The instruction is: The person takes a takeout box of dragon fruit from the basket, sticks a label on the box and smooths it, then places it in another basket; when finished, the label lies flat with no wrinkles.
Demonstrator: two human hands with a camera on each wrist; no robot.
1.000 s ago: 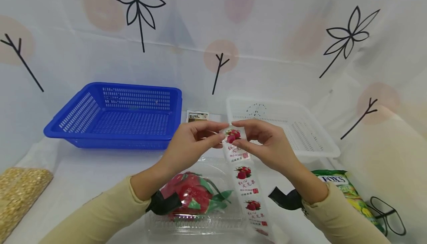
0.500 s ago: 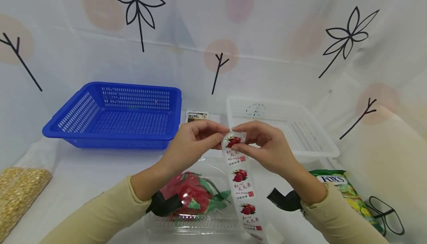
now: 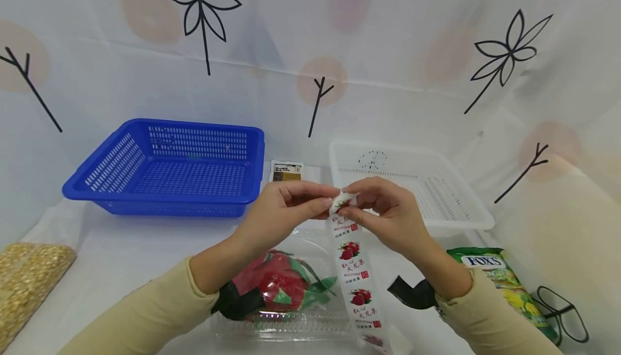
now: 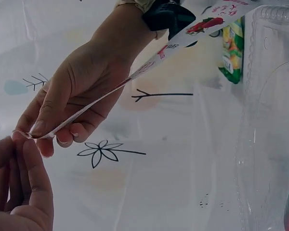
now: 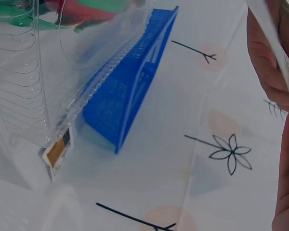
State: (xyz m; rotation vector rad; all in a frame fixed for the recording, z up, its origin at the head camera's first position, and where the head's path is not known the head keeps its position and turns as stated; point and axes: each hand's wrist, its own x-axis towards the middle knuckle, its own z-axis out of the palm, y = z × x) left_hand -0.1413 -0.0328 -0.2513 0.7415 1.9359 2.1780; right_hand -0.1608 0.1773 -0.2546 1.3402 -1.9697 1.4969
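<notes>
Two hands meet above the middle of the desk (image 3: pixel 121 252), both pinching the top end of a long printed label strip (image 3: pixel 356 279). The left hand (image 3: pixel 286 209) holds the very tip between thumb and fingers; the right hand (image 3: pixel 383 212) pinches just beside it. Compared with a second ago, the top of the strip is now curled over and more bunched between the fingers, so less of the printed end shows; I judge it is being rolled or folded up. Its tail hangs down toward the near edge, across a clear plastic box (image 3: pixel 286 312) holding a red dragon fruit (image 3: pixel 276 282). A blue basket (image 3: pixel 174 166) sits far left, a white basket (image 3: pixel 436 193) far right, a candy bag (image 3: pixel 504 279) near right, a grain bag (image 3: pixel 24 279) near left. Nothing blocks the hands.
</notes>
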